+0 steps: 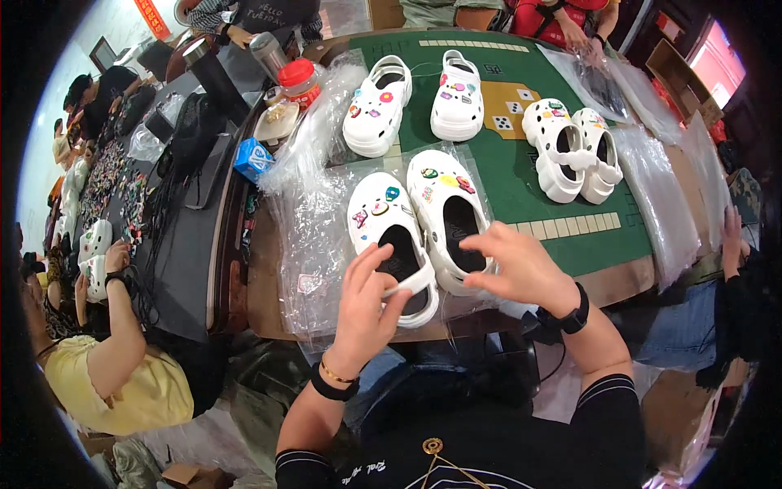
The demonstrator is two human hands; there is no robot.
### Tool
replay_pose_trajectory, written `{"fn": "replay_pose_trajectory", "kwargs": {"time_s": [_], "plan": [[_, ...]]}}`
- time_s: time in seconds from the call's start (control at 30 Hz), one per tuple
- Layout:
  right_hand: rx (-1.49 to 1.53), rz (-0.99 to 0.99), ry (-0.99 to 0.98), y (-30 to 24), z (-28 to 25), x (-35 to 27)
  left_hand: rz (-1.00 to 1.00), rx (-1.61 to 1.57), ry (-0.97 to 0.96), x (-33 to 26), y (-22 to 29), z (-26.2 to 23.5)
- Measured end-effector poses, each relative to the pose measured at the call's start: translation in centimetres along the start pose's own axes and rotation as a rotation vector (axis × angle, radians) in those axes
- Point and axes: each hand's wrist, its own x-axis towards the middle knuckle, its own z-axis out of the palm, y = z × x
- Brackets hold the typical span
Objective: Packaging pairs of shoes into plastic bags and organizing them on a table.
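Head camera: two hands closed in around the white clog pair!

Down at the near-left edge of the green rectangular tabletop (505,186), on crinkled clear plastic sheeting (303,244), lay the pair in play: a white foam left clog (375,226) and a white foam right clog (437,228), side by side, toes pointing across the green tabletop, colourful charms studding both.

And the left hand (362,306)! Its thumb was at the left clog's white heel strap (422,281), index parted from thumb; whether other fingers pinched anything, you couldn't tell. Over on the other side, the right hand (521,265) curved in at the right clog's heel, thumb and index well apart, contact unclear.

Further out, two white charm-covered clogs (378,119) stood on the green tabletop's far side, another white pair (552,134) sat close together on its right, and a red-lidded clear jar (299,77) stood off its far-left corner.
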Motion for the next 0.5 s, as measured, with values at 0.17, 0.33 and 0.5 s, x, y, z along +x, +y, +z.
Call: {"fn": "replay_pose_trajectory", "kwargs": {"time_s": [0.17,0.33,0.5], "plan": [[-0.095,-0.131,-0.142,1.9,0.8,-0.4,-0.101,-0.058,0.166,1.0,-0.5,0.4],[0.082,-0.091,-0.12,1.2,-1.1,1.5,-0.046,0.111,0.224,1.8,-0.7,0.7],[0.257,0.009,-0.018,1.4,-0.7,2.2,-0.065,0.224,0.22,2.9,-0.5,0.9]]}}
